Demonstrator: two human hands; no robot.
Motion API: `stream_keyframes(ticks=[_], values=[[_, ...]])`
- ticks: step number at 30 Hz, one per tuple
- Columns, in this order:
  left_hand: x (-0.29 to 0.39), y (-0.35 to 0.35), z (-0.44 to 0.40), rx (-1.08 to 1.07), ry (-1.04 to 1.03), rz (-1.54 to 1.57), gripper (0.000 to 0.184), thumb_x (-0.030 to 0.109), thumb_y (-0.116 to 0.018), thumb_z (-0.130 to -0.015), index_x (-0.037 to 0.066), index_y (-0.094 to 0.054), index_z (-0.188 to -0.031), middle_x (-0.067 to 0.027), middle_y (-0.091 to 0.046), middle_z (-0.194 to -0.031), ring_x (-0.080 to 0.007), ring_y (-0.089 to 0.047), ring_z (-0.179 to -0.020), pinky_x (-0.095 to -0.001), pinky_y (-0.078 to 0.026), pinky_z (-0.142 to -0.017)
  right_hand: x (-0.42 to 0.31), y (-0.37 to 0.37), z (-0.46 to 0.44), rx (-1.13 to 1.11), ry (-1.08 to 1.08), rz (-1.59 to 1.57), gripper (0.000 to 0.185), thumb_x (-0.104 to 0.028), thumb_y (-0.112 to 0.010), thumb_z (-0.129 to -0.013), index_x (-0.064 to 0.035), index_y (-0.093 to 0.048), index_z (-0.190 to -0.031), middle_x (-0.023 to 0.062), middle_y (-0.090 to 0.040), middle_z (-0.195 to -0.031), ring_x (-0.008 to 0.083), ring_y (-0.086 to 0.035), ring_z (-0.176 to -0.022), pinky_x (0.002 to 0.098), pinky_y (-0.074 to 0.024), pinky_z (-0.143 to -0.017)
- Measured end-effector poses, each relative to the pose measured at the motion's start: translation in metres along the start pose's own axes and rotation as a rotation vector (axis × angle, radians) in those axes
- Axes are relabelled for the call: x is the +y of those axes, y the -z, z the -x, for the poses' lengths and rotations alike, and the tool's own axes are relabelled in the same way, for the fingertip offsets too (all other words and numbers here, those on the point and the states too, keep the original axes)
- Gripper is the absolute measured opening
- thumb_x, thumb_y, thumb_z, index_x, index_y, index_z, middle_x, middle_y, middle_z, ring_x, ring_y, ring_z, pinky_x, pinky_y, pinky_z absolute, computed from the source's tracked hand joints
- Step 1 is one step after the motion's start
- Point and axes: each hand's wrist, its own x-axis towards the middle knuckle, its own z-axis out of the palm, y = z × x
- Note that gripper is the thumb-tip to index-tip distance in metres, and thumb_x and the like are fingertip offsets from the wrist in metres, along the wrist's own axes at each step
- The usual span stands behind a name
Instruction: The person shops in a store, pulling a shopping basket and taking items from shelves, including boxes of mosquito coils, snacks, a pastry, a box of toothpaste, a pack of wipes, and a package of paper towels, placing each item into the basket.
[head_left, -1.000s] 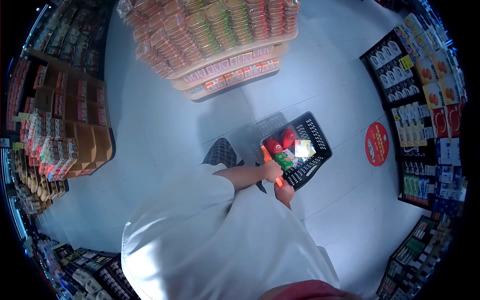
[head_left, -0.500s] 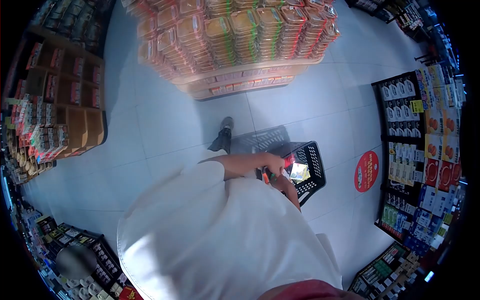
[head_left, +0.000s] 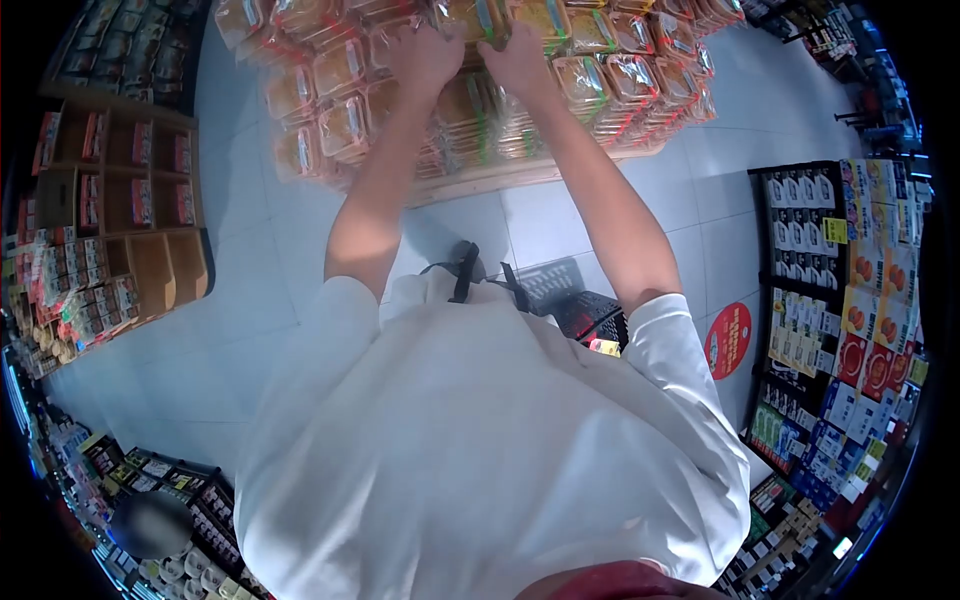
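Both arms stretch forward over stacks of clear plastic food packages (head_left: 463, 110) on a tiered display. My left hand (head_left: 425, 58) lies over the upper packages, thumb apart from the fingers. Just right of it, my right hand (head_left: 516, 62) is also over the packages, its thumb pointing inward. Between and beyond the hands is a package with a green strip (head_left: 470, 17). No package is visibly lifted; the fingertips' contact is hard to make out. The black basket (head_left: 600, 313) is low beside my body, partly hidden by my right arm and shirt, with red and yellow items inside.
The display's pale edge (head_left: 490, 180) faces me. At left is a brown shelf unit (head_left: 155, 270) with boxed goods. Dark shelves with packaged goods (head_left: 800, 225) stand at right, beside a red round floor sticker (head_left: 728, 340). A shoe (head_left: 466, 254) shows below the display.
Both hands have left the basket and its orange handle and reached forward to the stacked packages. The display looks nearer, and the basket is now largely hidden by my body and arm.
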Motion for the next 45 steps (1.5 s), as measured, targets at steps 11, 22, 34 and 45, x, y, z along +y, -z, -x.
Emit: stream_keyframes(ticks=[11,22,34,45], values=[[0.014,0.012,0.042,0.055,-0.232,1.091,0.051,-0.004,-0.065,-0.076,0.001,-0.037,-0.118,-0.0235,-0.055,-0.118,-0.0357,-0.057,-0.108,-0.0439,-0.043,-0.095,-0.012,0.001,0.032,0.174,-0.082,-0.522,0.033,-0.007,-0.074,-0.079,0.002,-0.057,-0.106,0.0144,-0.053,-0.119,0.0182,-0.059,-0.09,0.0269,-0.0484,-0.076],[0.092,0.055,0.121,-0.879,0.17,1.499,0.043,0.01,-0.064,-0.089,-0.001,-0.042,-0.124,-0.0126,-0.063,-0.091,-0.0162,-0.061,-0.061,-0.0278,-0.051,-0.049,-0.021,0.149,0.154,0.18,-0.401,-0.835,0.041,-0.015,-0.067,-0.089,0.0041,-0.049,-0.121,0.0087,-0.065,-0.092,0.0096,-0.06,-0.066,0.0212,-0.0434,-0.047],[0.119,-0.091,0.45,-2.116,0.559,0.529,0.038,0.041,-0.051,-0.097,0.007,-0.052,-0.113,-0.0131,-0.067,-0.087,-0.0044,-0.031,-0.037,-0.0186,-0.028,-0.038,0.144,0.175,0.507,0.401,-1.297,-0.367,0.041,-0.03,-0.066,-0.084,0.01,-0.066,-0.094,0.0172,-0.068,-0.076,0.0209,-0.07,-0.062,0.0338,-0.0577,-0.059],[0.148,-0.107,0.701,-2.152,-0.213,0.009,0.036,0.023,-0.069,-0.086,0.01,-0.052,-0.115,-0.0055,-0.066,-0.095,-0.0096,-0.059,-0.071,-0.0224,-0.041,-0.049,0.209,0.167,0.781,1.056,-1.341,-0.901,0.037,-0.021,-0.059,-0.095,-0.0005,-0.049,-0.125,0.0105,-0.065,-0.095,0.0153,-0.067,-0.077,0.026,-0.0579,-0.06]])
